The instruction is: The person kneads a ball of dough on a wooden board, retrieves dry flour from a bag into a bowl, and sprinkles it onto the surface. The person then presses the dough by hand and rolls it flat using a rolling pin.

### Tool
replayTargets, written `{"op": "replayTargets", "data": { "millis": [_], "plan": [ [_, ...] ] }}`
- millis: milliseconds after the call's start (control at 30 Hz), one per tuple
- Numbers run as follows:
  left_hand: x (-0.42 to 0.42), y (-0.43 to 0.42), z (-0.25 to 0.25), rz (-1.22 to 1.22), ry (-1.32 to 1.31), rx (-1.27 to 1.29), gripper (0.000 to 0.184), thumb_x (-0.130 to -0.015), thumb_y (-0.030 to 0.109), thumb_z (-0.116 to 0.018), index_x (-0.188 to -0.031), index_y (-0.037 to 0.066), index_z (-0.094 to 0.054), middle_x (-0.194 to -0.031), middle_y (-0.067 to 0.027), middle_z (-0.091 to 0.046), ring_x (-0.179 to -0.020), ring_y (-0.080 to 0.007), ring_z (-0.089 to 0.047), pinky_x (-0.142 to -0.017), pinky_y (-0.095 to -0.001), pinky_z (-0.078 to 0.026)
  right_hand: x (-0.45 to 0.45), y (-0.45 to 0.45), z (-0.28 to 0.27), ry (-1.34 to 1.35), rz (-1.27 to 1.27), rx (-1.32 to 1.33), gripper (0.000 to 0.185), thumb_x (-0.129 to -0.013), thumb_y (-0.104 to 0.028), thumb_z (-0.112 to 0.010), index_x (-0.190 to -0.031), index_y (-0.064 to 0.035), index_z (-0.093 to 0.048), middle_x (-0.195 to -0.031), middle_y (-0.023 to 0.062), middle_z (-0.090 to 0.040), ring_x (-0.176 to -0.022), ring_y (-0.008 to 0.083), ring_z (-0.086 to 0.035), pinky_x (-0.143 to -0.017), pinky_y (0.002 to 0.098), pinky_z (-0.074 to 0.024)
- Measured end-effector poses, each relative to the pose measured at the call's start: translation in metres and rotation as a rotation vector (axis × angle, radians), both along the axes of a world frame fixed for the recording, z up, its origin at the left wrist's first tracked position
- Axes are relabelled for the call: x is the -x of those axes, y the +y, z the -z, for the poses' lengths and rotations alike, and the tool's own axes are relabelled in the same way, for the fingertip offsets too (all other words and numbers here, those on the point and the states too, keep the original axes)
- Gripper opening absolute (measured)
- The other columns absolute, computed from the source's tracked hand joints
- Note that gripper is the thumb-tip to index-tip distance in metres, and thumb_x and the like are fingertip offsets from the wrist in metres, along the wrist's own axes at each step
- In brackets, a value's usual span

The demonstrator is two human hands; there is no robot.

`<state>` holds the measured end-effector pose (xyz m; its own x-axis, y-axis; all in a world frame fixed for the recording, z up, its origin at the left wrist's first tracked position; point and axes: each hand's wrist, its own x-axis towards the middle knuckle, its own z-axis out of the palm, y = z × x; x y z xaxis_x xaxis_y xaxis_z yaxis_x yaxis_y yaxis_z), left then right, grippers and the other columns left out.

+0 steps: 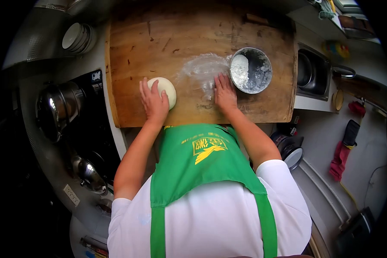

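Observation:
A smooth, pale ball of dough [170,91] sits on the left part of a wooden board [137,47]. My left hand [154,102] cups its near left side, thumb and fingers curved against it. Over a patch of scattered flour [202,69], my right hand [225,92] lies palm down with its fingers stretched out, holding nothing that shows. Just right of those fingers stands a metal bowl [260,71] with white flour [239,69] heaped along its left side.
Left of the board are stacked bowls [75,38], a stove with a shiny pot [60,105] and a lidded pan [89,174]. A sink [314,71] adjoins its right edge. A green apron [202,172] hangs against the board's near edge.

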<state>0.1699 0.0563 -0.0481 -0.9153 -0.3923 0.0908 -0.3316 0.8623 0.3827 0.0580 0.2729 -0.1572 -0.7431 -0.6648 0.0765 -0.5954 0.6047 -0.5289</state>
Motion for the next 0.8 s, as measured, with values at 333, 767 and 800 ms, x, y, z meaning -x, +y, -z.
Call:
{"op": "replayTargets", "data": {
  "millis": [333,767,800],
  "plan": [
    [0.063,0.024,0.082,0.521,-0.17,0.157,0.05,-0.085,0.013,-0.063,-0.134,0.004,-0.06,-0.153,-0.0206,-0.044,-0.146,-0.0416,-0.036,-0.12,-0.0531,-0.03,-0.002,-0.014,-0.031,0.113,-0.072,-0.211,0.056,-0.096,-0.017,-0.054,-0.148,-0.0002,-0.047,-0.156,0.0182,-0.046,-0.145,0.0342,-0.041,-0.122,0.047,-0.0296],
    [-0.022,-0.053,0.044,0.084,-0.195,0.125,0.04,-0.091,0.023,-0.066,-0.127,0.007,-0.063,-0.13,-0.0201,-0.06,-0.128,-0.0396,-0.053,-0.108,-0.0503,-0.041,0.029,0.092,-0.024,-1.243,0.99,1.196,0.029,-0.102,-0.013,-0.06,-0.124,0.0036,-0.051,-0.125,0.0166,-0.063,-0.11,0.0302,-0.067,-0.099,0.0501,-0.0587],
    [-0.028,-0.055,0.045,0.067,-0.153,0.105,0.039,-0.092,0.024,-0.066,-0.127,0.007,-0.062,-0.132,-0.0203,-0.06,-0.128,-0.0399,-0.053,-0.108,-0.0503,-0.041,0.037,0.085,-0.029,-1.16,1.049,1.112,0.029,-0.099,-0.004,-0.054,-0.126,0.0053,-0.052,-0.122,0.0166,-0.066,-0.106,0.0301,-0.07,-0.096,0.0483,-0.0607]
  ]
}}
